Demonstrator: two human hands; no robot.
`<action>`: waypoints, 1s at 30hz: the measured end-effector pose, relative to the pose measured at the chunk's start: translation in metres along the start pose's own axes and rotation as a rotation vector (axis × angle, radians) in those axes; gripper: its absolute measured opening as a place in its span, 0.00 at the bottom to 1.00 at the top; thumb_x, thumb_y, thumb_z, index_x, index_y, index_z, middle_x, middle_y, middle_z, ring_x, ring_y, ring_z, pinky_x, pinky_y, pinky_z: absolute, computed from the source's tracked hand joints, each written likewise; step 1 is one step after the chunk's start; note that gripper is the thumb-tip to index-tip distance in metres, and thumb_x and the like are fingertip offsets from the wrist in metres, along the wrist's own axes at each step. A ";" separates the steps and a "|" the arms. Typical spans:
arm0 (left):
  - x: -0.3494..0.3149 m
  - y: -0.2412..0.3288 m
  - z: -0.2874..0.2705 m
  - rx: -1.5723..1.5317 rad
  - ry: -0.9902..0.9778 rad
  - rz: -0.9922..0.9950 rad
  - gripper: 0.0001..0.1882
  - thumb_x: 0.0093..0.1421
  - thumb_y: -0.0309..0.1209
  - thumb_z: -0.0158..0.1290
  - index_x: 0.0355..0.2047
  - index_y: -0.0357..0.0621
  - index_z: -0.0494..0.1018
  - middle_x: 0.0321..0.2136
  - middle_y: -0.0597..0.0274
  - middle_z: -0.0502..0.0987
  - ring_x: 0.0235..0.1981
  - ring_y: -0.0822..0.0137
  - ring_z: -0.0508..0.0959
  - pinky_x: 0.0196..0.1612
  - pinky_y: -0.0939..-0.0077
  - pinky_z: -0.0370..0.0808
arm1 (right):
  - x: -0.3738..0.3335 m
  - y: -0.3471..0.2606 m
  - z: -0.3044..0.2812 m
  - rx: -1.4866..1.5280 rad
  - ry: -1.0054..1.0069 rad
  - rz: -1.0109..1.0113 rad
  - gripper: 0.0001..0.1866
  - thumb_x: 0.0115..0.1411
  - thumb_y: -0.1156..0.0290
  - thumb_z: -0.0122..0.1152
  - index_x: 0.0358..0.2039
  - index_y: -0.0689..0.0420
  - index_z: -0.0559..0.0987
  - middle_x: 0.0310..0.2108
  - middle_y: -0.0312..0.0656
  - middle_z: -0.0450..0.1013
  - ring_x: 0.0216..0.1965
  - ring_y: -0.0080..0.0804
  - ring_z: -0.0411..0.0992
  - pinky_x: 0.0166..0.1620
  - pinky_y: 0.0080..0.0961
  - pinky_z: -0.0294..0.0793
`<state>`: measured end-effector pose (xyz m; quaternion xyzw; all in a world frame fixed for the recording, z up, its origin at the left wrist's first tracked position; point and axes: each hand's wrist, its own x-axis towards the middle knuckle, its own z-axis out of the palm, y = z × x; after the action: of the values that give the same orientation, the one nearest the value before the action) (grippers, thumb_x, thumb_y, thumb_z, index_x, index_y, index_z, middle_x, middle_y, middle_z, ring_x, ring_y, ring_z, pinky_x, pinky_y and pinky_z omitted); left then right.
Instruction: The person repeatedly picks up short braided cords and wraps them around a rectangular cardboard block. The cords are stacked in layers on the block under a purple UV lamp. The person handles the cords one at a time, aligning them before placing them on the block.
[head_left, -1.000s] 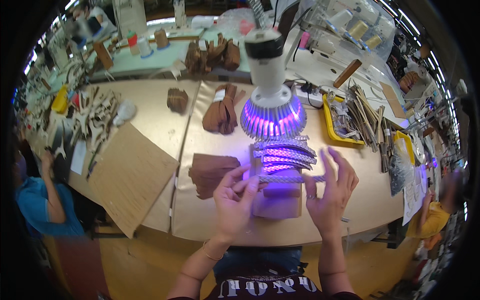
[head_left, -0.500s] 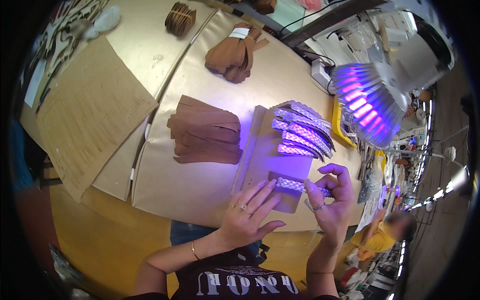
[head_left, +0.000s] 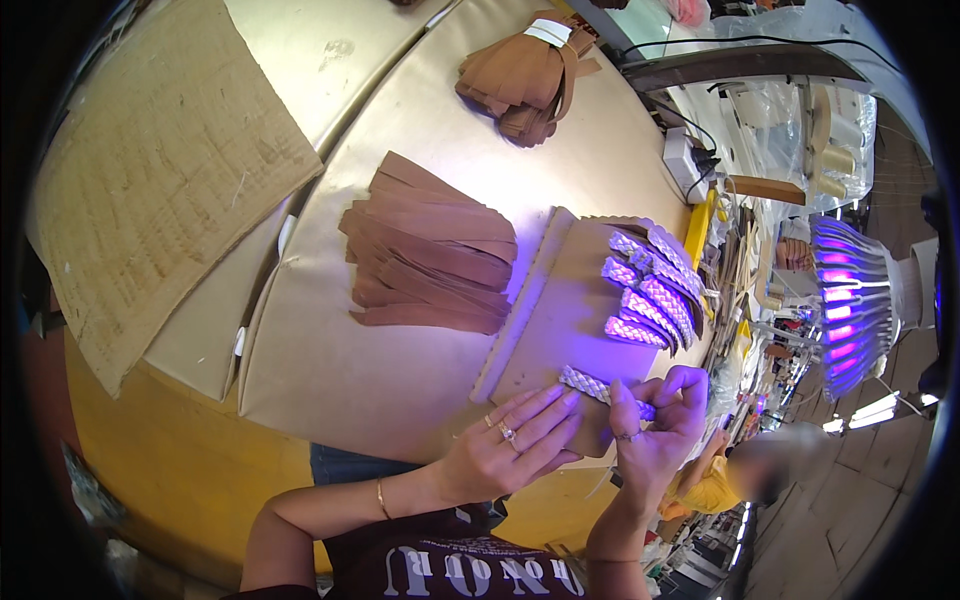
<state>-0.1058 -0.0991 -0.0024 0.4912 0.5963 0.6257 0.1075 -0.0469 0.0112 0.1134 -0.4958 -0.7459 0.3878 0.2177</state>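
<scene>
A short pale braided strip (head_left: 586,383) lies at a slant on the cardboard board (head_left: 545,345), lit purple by the lamp. My right hand (head_left: 655,430) pinches its right end between thumb and curled fingers. My left hand (head_left: 512,445) lies palm down with its fingers stretched out, their tips beside the strip's left end; nothing shows in its grasp. Farther up the board, several similar braided strips (head_left: 650,295) rest side by side on brown backing pieces. What lies beneath my left fingers is hidden.
Flat brown strips (head_left: 430,250) lie in a loose pile left of the board. A banded bundle of brown strips (head_left: 530,75) sits farther back. A finned lamp (head_left: 845,305) glows purple at right. A large cardboard sheet (head_left: 170,170) covers the left side. Another person (head_left: 708,485) is at the far right.
The whole view has shifted, so the lamp appears farther right and lower. My right fingers have curled in closer over the braided strip's end. My left hand still lies flat beside it.
</scene>
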 end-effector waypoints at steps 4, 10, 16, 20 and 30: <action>0.002 -0.001 -0.002 0.008 -0.012 0.006 0.22 0.52 0.35 0.65 0.45 0.36 0.77 0.49 0.51 0.76 0.53 0.54 0.75 0.54 0.62 0.75 | -0.001 -0.001 0.001 0.024 0.040 0.037 0.22 0.52 0.85 0.68 0.33 0.55 0.61 0.22 0.32 0.67 0.23 0.14 0.66 0.28 0.11 0.64; 0.003 -0.001 -0.001 0.004 -0.005 0.005 0.22 0.53 0.36 0.64 0.45 0.36 0.77 0.49 0.51 0.76 0.53 0.54 0.75 0.55 0.62 0.75 | -0.001 -0.002 0.000 -0.008 0.052 0.037 0.23 0.51 0.83 0.70 0.32 0.54 0.61 0.22 0.32 0.67 0.23 0.15 0.67 0.28 0.11 0.64; 0.004 0.000 -0.003 0.014 -0.015 0.000 0.22 0.53 0.36 0.64 0.45 0.36 0.77 0.50 0.51 0.76 0.54 0.55 0.75 0.56 0.61 0.74 | -0.001 -0.002 0.001 -0.042 0.076 0.040 0.23 0.50 0.83 0.69 0.32 0.54 0.61 0.23 0.32 0.65 0.23 0.14 0.65 0.29 0.12 0.64; 0.002 0.000 -0.001 -0.014 -0.014 -0.018 0.22 0.53 0.36 0.64 0.45 0.37 0.77 0.50 0.52 0.76 0.54 0.55 0.74 0.56 0.61 0.74 | 0.000 -0.003 0.002 -0.040 0.067 0.034 0.22 0.50 0.84 0.69 0.32 0.54 0.61 0.22 0.31 0.65 0.24 0.14 0.65 0.30 0.12 0.64; -0.002 -0.004 0.007 -0.045 0.033 0.021 0.29 0.52 0.39 0.66 0.51 0.41 0.71 0.55 0.47 0.68 0.55 0.45 0.73 0.54 0.59 0.73 | 0.000 -0.003 0.001 0.016 0.031 0.060 0.22 0.51 0.84 0.68 0.32 0.54 0.61 0.22 0.31 0.66 0.23 0.13 0.64 0.28 0.10 0.63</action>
<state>-0.1019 -0.0948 -0.0081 0.4846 0.5786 0.6481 0.1021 -0.0491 0.0101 0.1147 -0.5221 -0.7242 0.3922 0.2216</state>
